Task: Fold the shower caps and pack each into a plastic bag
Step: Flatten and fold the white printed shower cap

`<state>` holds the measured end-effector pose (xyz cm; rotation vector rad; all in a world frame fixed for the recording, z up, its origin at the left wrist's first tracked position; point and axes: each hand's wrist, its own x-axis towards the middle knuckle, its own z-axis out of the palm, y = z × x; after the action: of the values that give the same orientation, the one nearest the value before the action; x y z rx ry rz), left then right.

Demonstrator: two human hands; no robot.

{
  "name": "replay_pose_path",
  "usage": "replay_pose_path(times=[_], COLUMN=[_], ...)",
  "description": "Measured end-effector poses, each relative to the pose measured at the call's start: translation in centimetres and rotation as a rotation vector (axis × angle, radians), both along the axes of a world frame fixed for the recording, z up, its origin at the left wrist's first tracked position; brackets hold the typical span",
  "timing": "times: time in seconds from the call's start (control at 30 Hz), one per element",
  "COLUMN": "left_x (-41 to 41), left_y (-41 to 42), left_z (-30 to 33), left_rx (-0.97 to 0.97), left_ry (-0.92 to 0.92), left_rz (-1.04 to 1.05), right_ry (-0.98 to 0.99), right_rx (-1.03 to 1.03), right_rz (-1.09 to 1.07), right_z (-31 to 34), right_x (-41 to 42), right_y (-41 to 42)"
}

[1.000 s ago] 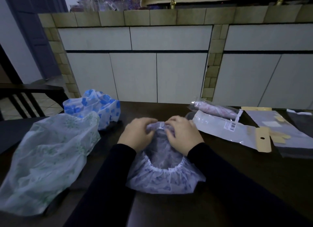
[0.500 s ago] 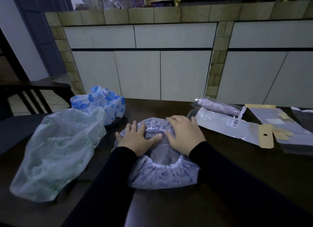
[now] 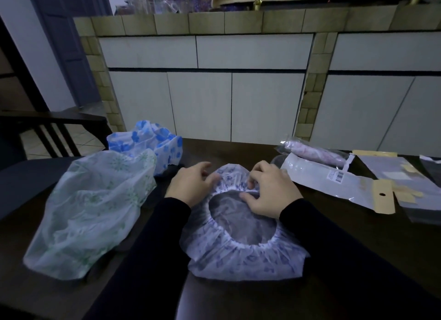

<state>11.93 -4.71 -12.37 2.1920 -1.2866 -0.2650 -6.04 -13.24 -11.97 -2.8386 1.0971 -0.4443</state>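
A white shower cap with a blue print (image 3: 243, 262) lies opening-up on the dark table (image 3: 358, 243) in front of me. My left hand (image 3: 191, 186) pinches its far elastic rim on the left. My right hand (image 3: 269, 193) grips the same rim on the right, fingers curled into the gathered edge. A green-patterned shower cap (image 3: 93, 209) lies to the left, and a blue-flowered shower cap (image 3: 152, 143) sits behind it. An empty plastic bag (image 3: 334, 183) with a barcode label and a cardboard header lies to the right.
A packed bag holding a pink rolled cap (image 3: 315, 152) lies behind the empty bag. More flat bags (image 3: 396, 174) are stacked at the far right. A dark chair (image 3: 47, 128) stands at the left. White cabinet doors (image 3: 202, 100) rise beyond the table's far edge.
My hands went from pinching the cap's far rim to pressing it flat with spread fingers, and now both curl onto the rim again. The camera view shifted slightly.
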Motion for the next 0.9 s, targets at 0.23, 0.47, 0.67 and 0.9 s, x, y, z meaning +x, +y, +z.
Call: replay_pose_path(times=[0.23,0.47,0.67,0.9], left_x=[-0.3,-0.5,-0.5,0.0], left_y=[0.1,0.0,0.0,-0.9], left_z=[0.8,0.7,0.3,-1.4], left_rx=[-0.191,-0.403,-0.284,-0.224], left_ry=[0.291,0.42,0.439,0.14], left_rz=[-0.215,-0.213,-0.214,0.046], right_ry=[-0.449,-0.291,-0.431,-0.41], right_rx=[0.351,0.292,0.365,-0.031], right_rz=[0.103,0.115,0.065,-0.124], right_z=[0.6,0.9,0.0,-0.5], right_x=[-0.2,-0.1,0.4,0.8], right_y=[-0.4,-2.2,-2.5,-1.5])
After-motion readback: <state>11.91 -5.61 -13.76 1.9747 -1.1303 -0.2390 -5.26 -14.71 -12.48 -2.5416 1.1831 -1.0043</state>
